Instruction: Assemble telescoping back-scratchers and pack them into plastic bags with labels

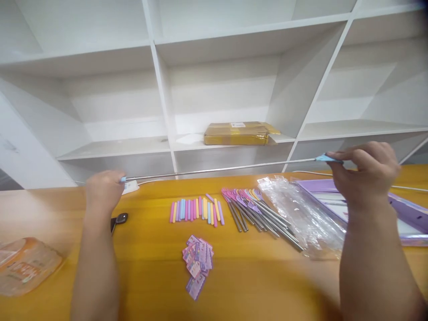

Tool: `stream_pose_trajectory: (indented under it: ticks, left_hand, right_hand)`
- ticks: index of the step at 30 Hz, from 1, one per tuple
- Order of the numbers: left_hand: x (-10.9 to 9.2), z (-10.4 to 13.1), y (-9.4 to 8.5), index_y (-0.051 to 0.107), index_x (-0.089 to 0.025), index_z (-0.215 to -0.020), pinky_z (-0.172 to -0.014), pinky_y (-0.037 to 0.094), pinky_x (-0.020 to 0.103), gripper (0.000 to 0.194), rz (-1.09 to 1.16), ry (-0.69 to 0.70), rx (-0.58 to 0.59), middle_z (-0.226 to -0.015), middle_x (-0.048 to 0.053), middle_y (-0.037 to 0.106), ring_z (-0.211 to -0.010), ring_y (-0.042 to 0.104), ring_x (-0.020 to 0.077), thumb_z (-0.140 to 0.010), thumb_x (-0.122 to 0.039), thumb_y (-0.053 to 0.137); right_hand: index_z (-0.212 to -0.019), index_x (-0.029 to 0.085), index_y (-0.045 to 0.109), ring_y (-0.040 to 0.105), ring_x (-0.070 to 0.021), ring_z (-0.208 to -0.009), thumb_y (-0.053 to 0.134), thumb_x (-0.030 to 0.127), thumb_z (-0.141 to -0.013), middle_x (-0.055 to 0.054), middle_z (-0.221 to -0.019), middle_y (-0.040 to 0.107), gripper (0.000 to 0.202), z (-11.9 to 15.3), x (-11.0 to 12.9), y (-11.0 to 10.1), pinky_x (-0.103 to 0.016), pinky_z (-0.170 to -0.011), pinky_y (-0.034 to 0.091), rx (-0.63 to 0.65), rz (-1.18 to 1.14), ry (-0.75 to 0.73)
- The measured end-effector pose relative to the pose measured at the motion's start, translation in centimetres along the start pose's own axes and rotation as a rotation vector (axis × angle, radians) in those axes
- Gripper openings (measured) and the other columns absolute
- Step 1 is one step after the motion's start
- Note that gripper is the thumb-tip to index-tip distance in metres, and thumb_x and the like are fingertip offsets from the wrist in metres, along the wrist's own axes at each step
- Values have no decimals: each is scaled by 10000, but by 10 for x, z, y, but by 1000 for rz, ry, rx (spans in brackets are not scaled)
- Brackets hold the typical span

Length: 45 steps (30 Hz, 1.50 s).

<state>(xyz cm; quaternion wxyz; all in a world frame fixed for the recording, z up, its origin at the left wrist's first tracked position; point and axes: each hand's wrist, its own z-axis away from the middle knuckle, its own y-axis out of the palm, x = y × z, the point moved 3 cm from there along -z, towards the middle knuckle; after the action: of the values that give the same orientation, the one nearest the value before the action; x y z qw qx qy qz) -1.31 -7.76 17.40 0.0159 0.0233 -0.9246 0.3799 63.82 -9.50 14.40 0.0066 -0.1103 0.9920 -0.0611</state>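
A thin telescopic metal rod is drawn out long and almost level above the back of the table. My left hand is closed around its left end, where a bit of light blue grip shows. At the other end, my right hand pinches a flat light blue end piece. Beneath the rod lies a pile of similar metal rods with pink, purple, yellow and orange end pieces. Left of that pile is a row of coloured tubes. Closer to me, small pink and purple printed cards overlap in a heap.
Clear plastic bags and a purple tray lie at the right. An orange-printed plastic package is at the left, with a black object behind my left arm. White shelves rise behind, holding a taped cardboard box.
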Motion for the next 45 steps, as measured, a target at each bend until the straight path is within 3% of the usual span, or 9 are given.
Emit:
stream_pose_trajectory:
  ticks: [4, 9, 13, 18, 22, 27, 32, 36, 45]
  left_hand:
    - [2, 2, 2, 382, -205, -594, -632, 167, 339, 280, -40, 50, 45, -629, 18, 370, -632, 336, 183, -813, -116, 532]
    - [-15, 4, 2, 448, -211, -609, -632, 177, 349, 252, -1, 92, 51, -640, 23, 430, -638, 345, 194, -820, -135, 564]
    - [-24, 4, -3, 595, -229, -730, -755, 321, 395, 192, 91, 88, -204, -793, 65, 595, -893, 543, 272, -921, -214, 613]
    - [-27, 10, -6, 629, -225, -853, -908, 372, 579, 234, 162, -12, -452, -1113, 151, 636, -1225, 488, 427, -1005, -395, 684]
    - [-27, 10, -8, 673, -246, -1026, -965, 435, 588, 138, 220, 89, -394, -1151, 175, 619, -1216, 500, 424, -1016, -383, 675]
    - [-27, 4, -11, 691, -258, -1114, -928, 480, 465, 179, 312, 282, -249, -1050, 118, 657, -1040, 570, 326, -1067, -409, 608]
    - [-20, 0, -10, 708, -271, -1133, -880, 481, 403, 271, 356, 361, -159, -979, 83, 692, -954, 595, 286, -1125, -436, 493]
    - [-13, 0, -13, 726, -270, -1183, -879, 488, 396, 328, 353, 364, -173, -1007, 87, 716, -981, 618, 284, -1141, -445, 452]
    - [-13, 5, -20, 779, -287, -1129, -775, 493, 366, 268, 429, 350, -194, -940, 49, 733, -909, 648, 246, -1119, -392, 532]
  right_hand:
    - [-573, 281, 555, 486, -249, -665, 939, 506, -752, -109, -659, 598, 480, 3, -40, 8, -440, -687, 349, 155, 25, 213]
    - [-695, 251, 708, 623, -286, -761, 980, 468, -718, -138, -793, 707, 350, 7, -34, 7, -429, -699, 422, 252, -34, 314]
    - [-782, 239, 784, 656, -240, -711, 966, 486, -752, -105, -844, 760, 309, 11, -23, -6, -385, -675, 463, 346, -51, 277]
    - [-705, 242, 750, 573, -184, -586, 966, 464, -757, -36, -693, 669, 314, 10, -21, -16, -340, -584, 419, 379, -14, 289]
    - [-644, 244, 718, 556, -191, -571, 1048, 385, -628, -32, -646, 635, 360, 8, -29, -15, -346, -564, 385, 406, 33, 390]
    - [-621, 243, 697, 530, -196, -575, 1048, 463, -631, -50, -626, 597, 415, -1, -34, -11, -375, -589, 370, 385, 40, 458]
    - [-612, 243, 653, 534, -205, -605, 1004, 374, -692, -64, -642, 586, 383, -6, -37, -12, -404, -630, 388, 337, 148, 659]
    - [-786, 227, 782, 580, -181, -633, 883, 215, -800, -104, -825, 704, 102, -4, -35, -15, -395, -656, 424, 279, 28, 483]
    - [-906, 188, 827, 630, -179, -675, 788, 114, -784, -74, -801, 713, 147, -1, -18, -9, -336, -662, 459, 103, 145, 308]
